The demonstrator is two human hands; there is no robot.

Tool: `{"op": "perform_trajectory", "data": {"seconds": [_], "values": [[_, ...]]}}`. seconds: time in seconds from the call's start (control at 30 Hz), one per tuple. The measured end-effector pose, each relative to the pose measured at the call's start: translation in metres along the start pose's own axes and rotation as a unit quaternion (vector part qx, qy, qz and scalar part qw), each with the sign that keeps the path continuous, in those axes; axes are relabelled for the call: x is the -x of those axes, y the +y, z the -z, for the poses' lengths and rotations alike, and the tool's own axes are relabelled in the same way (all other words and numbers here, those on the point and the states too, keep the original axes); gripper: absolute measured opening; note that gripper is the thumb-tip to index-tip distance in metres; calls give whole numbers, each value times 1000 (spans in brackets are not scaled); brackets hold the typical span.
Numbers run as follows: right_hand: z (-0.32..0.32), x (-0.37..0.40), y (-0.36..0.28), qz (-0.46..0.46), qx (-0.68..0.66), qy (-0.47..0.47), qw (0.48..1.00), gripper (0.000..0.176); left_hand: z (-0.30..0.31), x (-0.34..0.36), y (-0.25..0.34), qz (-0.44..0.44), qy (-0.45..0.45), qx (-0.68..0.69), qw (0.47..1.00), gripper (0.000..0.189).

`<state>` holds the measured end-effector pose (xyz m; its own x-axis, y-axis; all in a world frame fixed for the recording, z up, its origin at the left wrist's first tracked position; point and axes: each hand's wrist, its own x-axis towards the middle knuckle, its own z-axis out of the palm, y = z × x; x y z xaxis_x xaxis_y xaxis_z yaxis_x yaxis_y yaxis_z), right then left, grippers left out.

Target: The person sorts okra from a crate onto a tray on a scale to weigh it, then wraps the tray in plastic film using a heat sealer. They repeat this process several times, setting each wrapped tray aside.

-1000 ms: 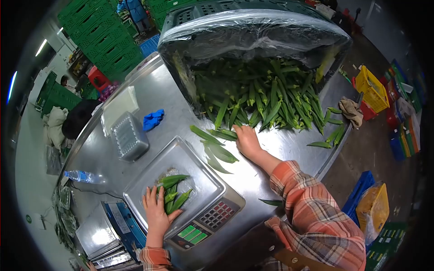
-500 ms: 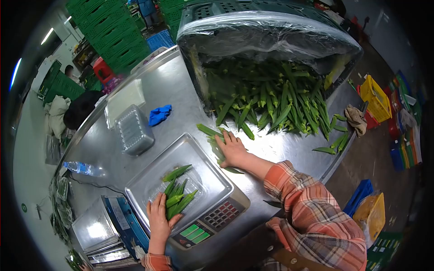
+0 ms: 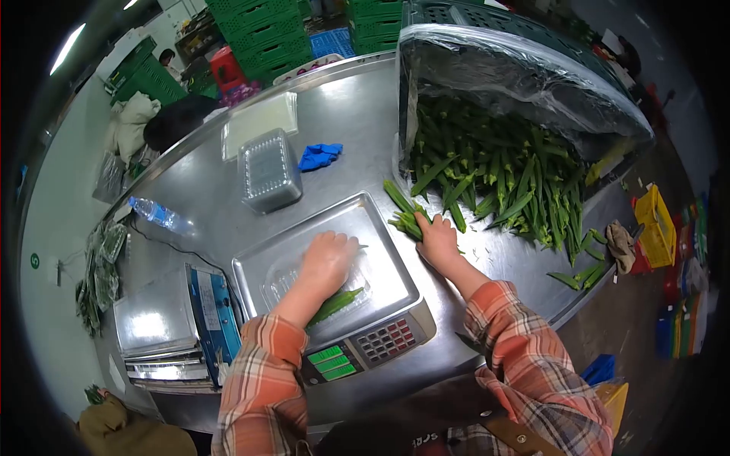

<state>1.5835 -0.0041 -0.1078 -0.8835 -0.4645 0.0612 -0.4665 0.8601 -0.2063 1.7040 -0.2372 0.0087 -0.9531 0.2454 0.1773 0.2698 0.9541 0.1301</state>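
My left hand (image 3: 325, 262) hovers over the steel pan (image 3: 399, 283) of a digital scale, its fingers smeared by motion; I cannot tell whether it holds anything. Below its wrist, a green okra pod (image 3: 335, 305) lies in a clear plastic tray (image 3: 278, 286) on the pan, the tray partly hidden by the hand. Just right of the scale, my right hand (image 3: 439, 242) is closed round a few okra pods (image 3: 411, 223) at the tabletop. Behind it, a heap of okra (image 3: 506, 171) spills from a plastic-lined crate (image 3: 525, 42) tipped on its side.
Stacked clear trays (image 3: 269, 171), a blue glove (image 3: 320, 156) and pale sheets (image 3: 260, 125) sit beyond the scale. To the left are a water bottle (image 3: 160, 216) and a second scale (image 3: 163, 315). A rag (image 3: 620, 247) and loose pods (image 3: 578, 278) lie near the right edge.
My left hand has moved right and away from me across the pan; fewer pods show in the tray. My right hand has closed on pods it was lying over. The view has shifted.
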Motion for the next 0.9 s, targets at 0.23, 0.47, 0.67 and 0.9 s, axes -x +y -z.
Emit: {"op": "perform_trajectory", "data": {"seconds": [0.23,0.47,0.67,0.9], "values": [[29,23,63,13,-256,25,966,64,63,30,-4,97,45,102,989,37],[137,25,-3,128,-363,-21,923,60,47,115,-23,296,185,269,898,34],[147,9,-148,440,-181,-67,877,63,19,154,-7,334,363,379,783,51],[113,4,-179,488,-145,-77,858,97,3,138,17,315,321,319,834,48]]}}
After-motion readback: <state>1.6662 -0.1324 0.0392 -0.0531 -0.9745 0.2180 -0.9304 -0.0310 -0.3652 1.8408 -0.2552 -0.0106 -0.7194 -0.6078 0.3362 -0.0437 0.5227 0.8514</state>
